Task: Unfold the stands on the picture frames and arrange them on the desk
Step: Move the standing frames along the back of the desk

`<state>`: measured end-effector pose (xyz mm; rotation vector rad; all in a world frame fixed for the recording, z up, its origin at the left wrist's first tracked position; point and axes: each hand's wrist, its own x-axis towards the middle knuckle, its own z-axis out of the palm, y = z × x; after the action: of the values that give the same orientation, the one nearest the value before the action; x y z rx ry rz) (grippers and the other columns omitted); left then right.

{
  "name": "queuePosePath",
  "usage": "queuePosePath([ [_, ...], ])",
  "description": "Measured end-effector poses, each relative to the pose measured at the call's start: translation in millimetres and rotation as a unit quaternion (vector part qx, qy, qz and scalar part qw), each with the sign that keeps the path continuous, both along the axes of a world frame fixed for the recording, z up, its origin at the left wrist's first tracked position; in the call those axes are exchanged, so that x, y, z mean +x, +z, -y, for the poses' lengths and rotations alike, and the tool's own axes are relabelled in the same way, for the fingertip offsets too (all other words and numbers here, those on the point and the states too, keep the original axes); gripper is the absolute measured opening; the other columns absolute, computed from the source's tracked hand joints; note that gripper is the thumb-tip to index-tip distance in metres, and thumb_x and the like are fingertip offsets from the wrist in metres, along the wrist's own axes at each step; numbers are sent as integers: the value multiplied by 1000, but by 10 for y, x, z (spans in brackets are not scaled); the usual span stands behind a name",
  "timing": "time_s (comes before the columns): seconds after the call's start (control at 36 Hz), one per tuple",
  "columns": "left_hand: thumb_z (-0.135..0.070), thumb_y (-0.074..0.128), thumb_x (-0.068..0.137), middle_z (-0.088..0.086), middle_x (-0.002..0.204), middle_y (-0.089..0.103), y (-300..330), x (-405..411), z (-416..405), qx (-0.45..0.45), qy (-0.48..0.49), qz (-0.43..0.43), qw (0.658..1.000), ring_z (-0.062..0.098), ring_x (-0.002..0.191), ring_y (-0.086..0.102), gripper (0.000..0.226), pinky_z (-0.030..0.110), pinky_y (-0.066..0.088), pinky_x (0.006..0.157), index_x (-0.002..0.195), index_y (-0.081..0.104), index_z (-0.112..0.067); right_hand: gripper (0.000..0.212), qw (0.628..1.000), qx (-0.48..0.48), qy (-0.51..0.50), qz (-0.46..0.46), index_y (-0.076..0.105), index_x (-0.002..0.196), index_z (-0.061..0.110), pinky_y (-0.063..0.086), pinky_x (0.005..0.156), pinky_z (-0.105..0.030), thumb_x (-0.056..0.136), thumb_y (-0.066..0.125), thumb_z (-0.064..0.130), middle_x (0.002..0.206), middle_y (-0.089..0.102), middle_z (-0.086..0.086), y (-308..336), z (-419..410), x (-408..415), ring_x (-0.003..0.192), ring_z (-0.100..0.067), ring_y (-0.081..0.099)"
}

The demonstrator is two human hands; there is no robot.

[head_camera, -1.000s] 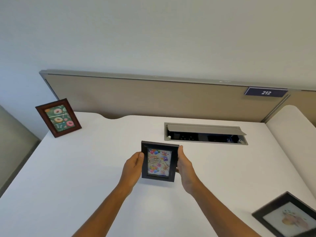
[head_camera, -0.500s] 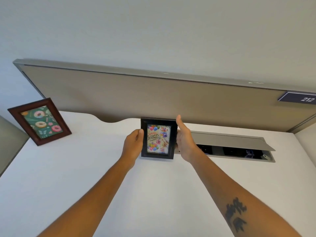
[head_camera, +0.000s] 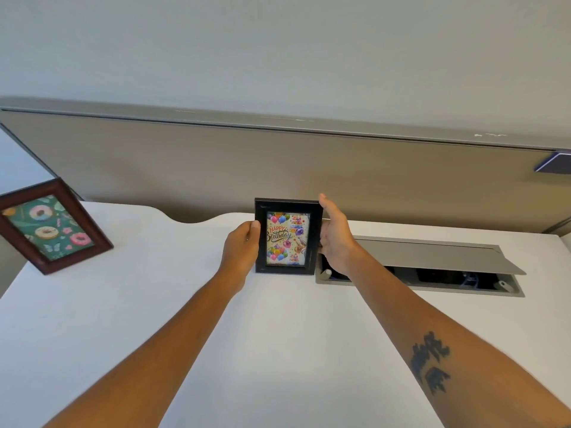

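A black picture frame (head_camera: 288, 237) with a "Happy Birthday" balloon print stands upright at the back of the white desk (head_camera: 278, 350), its bottom edge on the surface. My left hand (head_camera: 242, 247) grips its left edge with the thumb on the front. My right hand (head_camera: 335, 234) holds its right edge, fingers behind the frame. A brown wooden frame (head_camera: 49, 225) with a donut print stands tilted at the far left of the desk. The stands behind both frames are hidden.
A beige partition panel (head_camera: 278, 168) runs along the back of the desk. Just right of the black frame, a grey cable box (head_camera: 426, 267) is set into the desk with its lid raised. A dark label (head_camera: 554, 163) sits on the partition's right end.
Both hands carried the black frame away from me toward the back of the desk and set its bottom edge down beside the cable box. The view tilted up; the third frame left the picture.
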<state>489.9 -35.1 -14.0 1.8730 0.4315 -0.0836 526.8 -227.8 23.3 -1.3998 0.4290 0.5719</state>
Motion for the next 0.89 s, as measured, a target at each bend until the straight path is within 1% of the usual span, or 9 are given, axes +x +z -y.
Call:
queuePosePath([
  [0.19, -44, 40, 111, 0, 123, 65, -21, 54, -13, -17, 9, -7, 1000, 21, 117, 62, 27, 45, 56, 104, 117, 56, -23, 80, 1000, 6, 6, 6, 61, 149, 24, 26, 131, -61, 97, 41, 82, 150, 67, -8, -87, 23, 100, 145, -31, 57],
  [0.33, -44, 40, 111, 6, 131, 67, -12, 55, -2, -19, 7, -11, 1000, 21, 117, 62, 27, 45, 56, 104, 119, 56, -23, 78, 1000, 11, 5, 1, 55, 154, 25, 24, 132, -61, 99, 41, 79, 157, 62, -9, -60, 38, 120, 148, -31, 53],
  [0.47, -45, 40, 111, 10, 138, 66, 0, 39, 12, -21, 10, -29, 999, 28, 127, 63, 41, 50, 54, 110, 131, 59, -15, 73, 1000, 11, 13, 3, 64, 144, 24, 28, 130, -60, 100, 41, 78, 145, 70, -8, -68, 77, 110, 141, -30, 60],
  [0.56, -45, 40, 111, 9, 138, 66, 1, 31, 7, -18, 9, -31, 999, 27, 126, 62, 40, 48, 54, 108, 131, 58, -16, 75, 1000, 4, 19, 1, 63, 145, 23, 30, 129, -59, 101, 39, 79, 143, 71, -9, -57, 84, 98, 139, -30, 62],
  [0.64, -46, 40, 111, 8, 136, 66, -6, 39, 3, -10, 1, -27, 1000, 22, 118, 62, 32, 43, 55, 103, 122, 57, -22, 78, 1000, -6, 28, 3, 62, 147, 21, 34, 127, -56, 101, 37, 79, 143, 72, -10, -38, 90, 79, 137, -31, 63],
  [0.69, -46, 40, 111, 8, 135, 66, -2, 43, -2, -3, -4, -27, 1000, 20, 116, 61, 29, 43, 55, 102, 119, 56, -23, 81, 999, -11, 40, 2, 62, 147, 22, 38, 121, -52, 100, 35, 82, 141, 73, -10, -25, 99, 58, 135, -30, 64],
  [0.75, -46, 40, 111, 9, 135, 67, 2, 41, -9, 1, -8, -30, 1000, 22, 118, 62, 32, 44, 55, 102, 121, 57, -20, 84, 998, -22, 52, 0, 63, 146, 23, 41, 111, -48, 98, 33, 85, 138, 73, -9, -9, 112, 45, 130, -28, 66],
  [0.81, -46, 41, 111, 10, 135, 67, 6, 21, -11, 7, -14, -31, 999, 24, 121, 64, 34, 43, 57, 100, 123, 58, -19, 87, 997, -36, 65, 3, 64, 144, 23, 42, 107, -46, 98, 29, 87, 136, 73, -9, 12, 134, 28, 127, -27, 66],
  [0.89, -47, 42, 110, 7, 139, 66, 17, -30, -1, 18, -22, -16, 999, 20, 117, 64, 43, 29, 55, 87, 137, 56, -17, 88, 994, -58, 86, 20, 62, 146, 21, 45, 115, -49, 99, 26, 86, 140, 70, -10, 52, 179, -34, 130, -29, 65],
])
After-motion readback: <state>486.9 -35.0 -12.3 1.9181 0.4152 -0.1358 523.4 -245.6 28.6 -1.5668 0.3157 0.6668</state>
